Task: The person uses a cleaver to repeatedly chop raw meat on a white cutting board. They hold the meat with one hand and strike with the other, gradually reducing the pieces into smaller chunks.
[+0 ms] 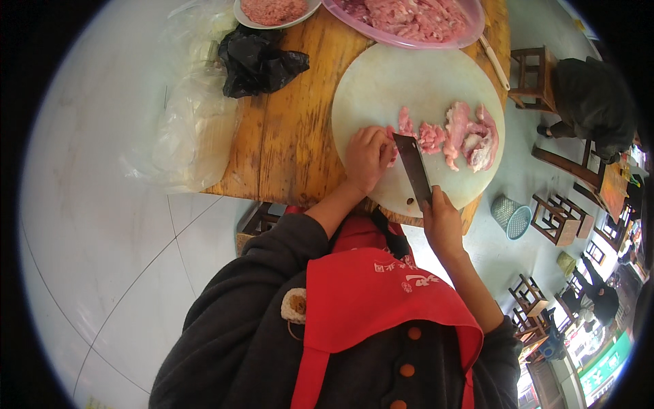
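Note:
On a round whitish cutting board (pixel 409 76), my left hand (pixel 369 156) presses down on a strip of raw meat (pixel 392 153), its fingers curled. My right hand (pixel 443 220) grips the handle of a dark cleaver (pixel 414 166), whose blade slants up and left beside my left fingers. Right of the blade lies a small pile of cut meat (pixel 431 138), with another thin piece (pixel 404 120) above the blade's tip. Larger pieces of raw meat (pixel 475 135) rest towards the board's right side.
A pink basin (pixel 403 42) of cut meat stands behind the board, near a plate (pixel 278 25) of minced meat. A black plastic bag (pixel 255 61) and clear bags (pixel 196 133) lie left on the wooden table (pixel 291 133). A light-coloured handle (pixel 495 64) lies at the right edge. People and stools are beyond.

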Demonstrator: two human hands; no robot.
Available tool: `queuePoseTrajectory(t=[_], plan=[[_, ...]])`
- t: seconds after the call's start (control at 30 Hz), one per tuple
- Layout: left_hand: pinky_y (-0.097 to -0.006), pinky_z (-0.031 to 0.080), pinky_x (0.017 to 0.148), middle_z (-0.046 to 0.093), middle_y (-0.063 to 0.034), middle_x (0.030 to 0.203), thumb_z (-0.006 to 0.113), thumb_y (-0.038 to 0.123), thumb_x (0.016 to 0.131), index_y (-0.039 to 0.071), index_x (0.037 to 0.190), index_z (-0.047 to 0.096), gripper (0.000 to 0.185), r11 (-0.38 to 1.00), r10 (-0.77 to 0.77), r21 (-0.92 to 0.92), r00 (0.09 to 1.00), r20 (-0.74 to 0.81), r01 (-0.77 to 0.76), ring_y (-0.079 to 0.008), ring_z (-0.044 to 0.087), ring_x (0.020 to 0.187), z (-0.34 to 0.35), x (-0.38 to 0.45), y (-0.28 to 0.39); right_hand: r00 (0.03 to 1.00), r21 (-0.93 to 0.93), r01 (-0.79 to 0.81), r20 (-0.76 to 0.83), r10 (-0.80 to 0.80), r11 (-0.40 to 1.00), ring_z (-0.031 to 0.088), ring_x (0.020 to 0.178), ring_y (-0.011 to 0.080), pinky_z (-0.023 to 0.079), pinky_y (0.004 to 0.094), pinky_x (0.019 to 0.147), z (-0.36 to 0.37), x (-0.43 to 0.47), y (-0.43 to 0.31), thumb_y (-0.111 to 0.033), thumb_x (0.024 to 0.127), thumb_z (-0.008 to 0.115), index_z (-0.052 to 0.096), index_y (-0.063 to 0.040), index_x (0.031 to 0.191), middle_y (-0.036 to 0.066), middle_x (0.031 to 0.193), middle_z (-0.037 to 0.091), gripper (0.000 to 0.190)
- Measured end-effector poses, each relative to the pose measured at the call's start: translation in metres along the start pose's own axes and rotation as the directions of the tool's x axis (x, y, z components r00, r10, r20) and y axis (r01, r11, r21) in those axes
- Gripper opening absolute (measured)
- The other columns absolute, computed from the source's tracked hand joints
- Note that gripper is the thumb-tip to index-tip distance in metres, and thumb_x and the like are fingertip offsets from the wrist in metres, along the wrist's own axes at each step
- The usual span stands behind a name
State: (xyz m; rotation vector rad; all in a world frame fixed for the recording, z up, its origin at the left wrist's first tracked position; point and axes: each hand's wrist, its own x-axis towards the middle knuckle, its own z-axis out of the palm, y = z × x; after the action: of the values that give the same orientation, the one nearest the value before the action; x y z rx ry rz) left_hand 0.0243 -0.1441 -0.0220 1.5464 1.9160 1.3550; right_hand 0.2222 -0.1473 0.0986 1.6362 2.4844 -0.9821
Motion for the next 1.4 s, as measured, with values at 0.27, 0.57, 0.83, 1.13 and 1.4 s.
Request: queuePoseTrajectory(t=[0.27,0.57,0.83,1.13,1.4], plan=[[-0.0446,0.046,0.078,0.064,-0.0096,0.096,0.072,0.007,0.081,0.008,0.088,0.058,0.016,0.999,0.031,0.026,0.999,0.015,-0.031,-0.0346,0.059,0.088,-0.003,-0.003,-0.002,0.984,-0.061,0.104,-0.139,-0.111,0.993,0.066,0.081,0.0447,0.051,0.053,0.064,0.032,0.114,-0.031,-0.008,0.093,0.06,0.051,0.001,0.117,0.025,0.098,0.066,0.027],[-0.0453,0.046,0.08,0.062,-0.0106,0.096,0.071,0.003,0.079,0.007,0.091,0.056,0.02,1.0,0.025,0.011,0.999,-0.022,-0.024,-0.0348,0.058,0.089,0.002,-0.006,-0.002,0.991,0.048,0.127,-0.047,-0.125,0.991,0.064,0.082,0.048,0.051,0.0543,0.068,-0.002,0.042,-0.006,-0.006,0.092,0.059,0.05,-0.002,0.116,0.024,0.098,0.064,0.026],[-0.0452,0.046,0.08,0.062,-0.0109,0.096,0.07,0.005,0.08,0.007,0.089,0.056,0.017,0.998,0.033,0.054,0.999,0.023,-0.034,-0.0352,0.058,0.089,-0.001,-0.006,-0.004,0.988,-0.026,0.112,-0.104,-0.115,0.993,0.065,0.081,0.0466,0.053,0.053,0.066,0.03,0.09,-0.022,-0.005,0.093,0.057,0.05,-0.001,0.124,0.025,0.103,0.064,0.032],[-0.0453,0.047,0.079,0.062,-0.011,0.097,0.071,0.003,0.079,0.007,0.089,0.056,0.019,0.998,0.042,-0.035,0.997,-0.058,-0.044,-0.035,0.058,0.09,0.002,-0.006,-0.005,0.998,0.042,0.035,0.043,-0.037,0.998,0.063,0.088,0.0489,0.05,0.0525,0.072,-0.005,0.054,-0.013,-0.008,0.094,0.06,0.051,0.002,0.115,0.027,0.095,0.064,0.025],[-0.0451,0.047,0.079,0.062,-0.0114,0.098,0.071,0.003,0.078,0.006,0.089,0.056,0.02,0.998,0.051,0.034,0.997,0.065,-0.054,-0.0354,0.059,0.09,-0.004,-0.007,-0.005,0.98,-0.024,0.149,-0.131,-0.15,0.989,0.067,0.082,0.0447,0.053,0.0535,0.068,0.031,0.092,-0.017,-0.008,0.092,0.058,0.051,-0.002,0.123,0.024,0.111,0.064,0.032]])
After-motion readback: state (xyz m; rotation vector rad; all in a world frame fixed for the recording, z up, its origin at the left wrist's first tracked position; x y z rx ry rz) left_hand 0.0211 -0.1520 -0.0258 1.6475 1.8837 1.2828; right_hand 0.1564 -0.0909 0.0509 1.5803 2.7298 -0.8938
